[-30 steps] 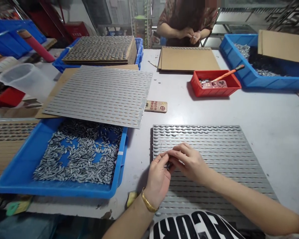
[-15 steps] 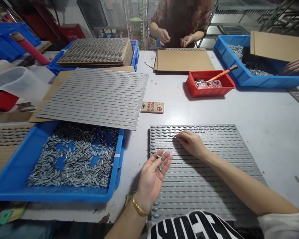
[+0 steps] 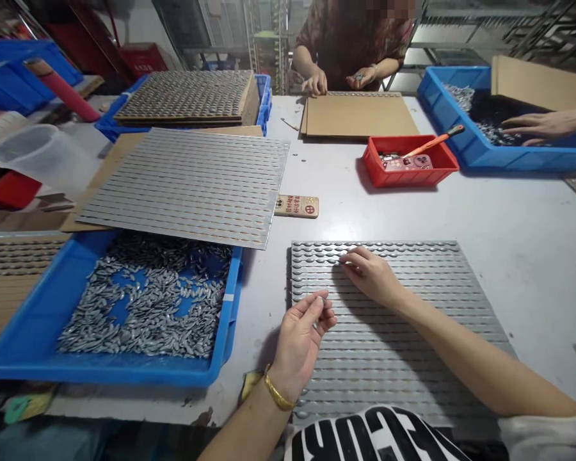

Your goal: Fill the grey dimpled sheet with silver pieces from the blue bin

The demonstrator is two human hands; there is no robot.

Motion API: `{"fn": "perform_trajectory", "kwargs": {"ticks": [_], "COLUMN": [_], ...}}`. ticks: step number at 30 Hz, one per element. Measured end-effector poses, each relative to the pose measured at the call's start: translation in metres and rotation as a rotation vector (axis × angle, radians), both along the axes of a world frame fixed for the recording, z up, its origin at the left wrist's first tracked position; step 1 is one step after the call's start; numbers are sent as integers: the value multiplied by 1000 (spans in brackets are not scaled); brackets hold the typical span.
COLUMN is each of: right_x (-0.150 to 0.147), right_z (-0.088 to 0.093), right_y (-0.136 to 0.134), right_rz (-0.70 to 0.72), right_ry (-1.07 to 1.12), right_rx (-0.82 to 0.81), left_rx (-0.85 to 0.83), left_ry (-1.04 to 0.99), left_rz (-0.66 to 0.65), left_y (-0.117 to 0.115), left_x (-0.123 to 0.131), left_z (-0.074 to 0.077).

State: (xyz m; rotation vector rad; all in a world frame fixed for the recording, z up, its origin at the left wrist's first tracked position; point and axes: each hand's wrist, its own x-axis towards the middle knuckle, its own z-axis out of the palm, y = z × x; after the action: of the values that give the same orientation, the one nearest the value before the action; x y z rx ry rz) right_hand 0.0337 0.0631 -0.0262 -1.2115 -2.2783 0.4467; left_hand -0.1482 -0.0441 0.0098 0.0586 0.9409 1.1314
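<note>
In front of me lies a grey ridged board [image 3: 403, 346], with shiny grey oval pieces [image 3: 317, 251] set along its far rows and left edge. My right hand [image 3: 367, 272] is closed in a pinch at the third row from the far edge, fingertips down on a small oval piece there, mostly covered by them. Beside it, over the board's left part, my left hand [image 3: 307, 326] faces palm up with its fingers curled in. A small grey oval piece [image 3: 323, 300] shows between thumb and fingers; whatever else lies in the palm is hidden.
A blue tray [image 3: 235, 301] of loose oval pieces stands left, partly under another ridged board [image 3: 187, 186]. Beyond are a phone [image 3: 300, 206], a red bin [image 3: 413, 176] and cardboard sheets [image 3: 360, 118]. A co-worker sits opposite; another person's hand [image 3: 542, 126] reaches into a blue bin [image 3: 523, 160].
My left hand's fingers have curled in over the pieces, from a more opened palm. My right hand stays near the same spot on the third row. The co-worker's hand opposite has lowered onto the cardboard.
</note>
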Motion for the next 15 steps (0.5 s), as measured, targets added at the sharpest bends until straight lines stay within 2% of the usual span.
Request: {"fn": "perform_trajectory", "kwargs": {"ticks": [5, 7, 11, 15], "right_x": [-13, -16, -14, -5], "right_z": [39, 47, 48, 49], "right_y": [-36, -46, -52, -50], "right_rz": [248, 272, 224, 305], "right_ry": [275, 306, 313, 264], "right_rx": [-292, -353, -329, -243], "left_rx": [54, 76, 99, 111], "left_ry": [64, 64, 38, 83], "left_rz": [-18, -25, -40, -101], "left_y": [1, 3, 6, 9], "left_x": [6, 9, 13, 16], "left_z": [-6, -7, -7, -7]}}
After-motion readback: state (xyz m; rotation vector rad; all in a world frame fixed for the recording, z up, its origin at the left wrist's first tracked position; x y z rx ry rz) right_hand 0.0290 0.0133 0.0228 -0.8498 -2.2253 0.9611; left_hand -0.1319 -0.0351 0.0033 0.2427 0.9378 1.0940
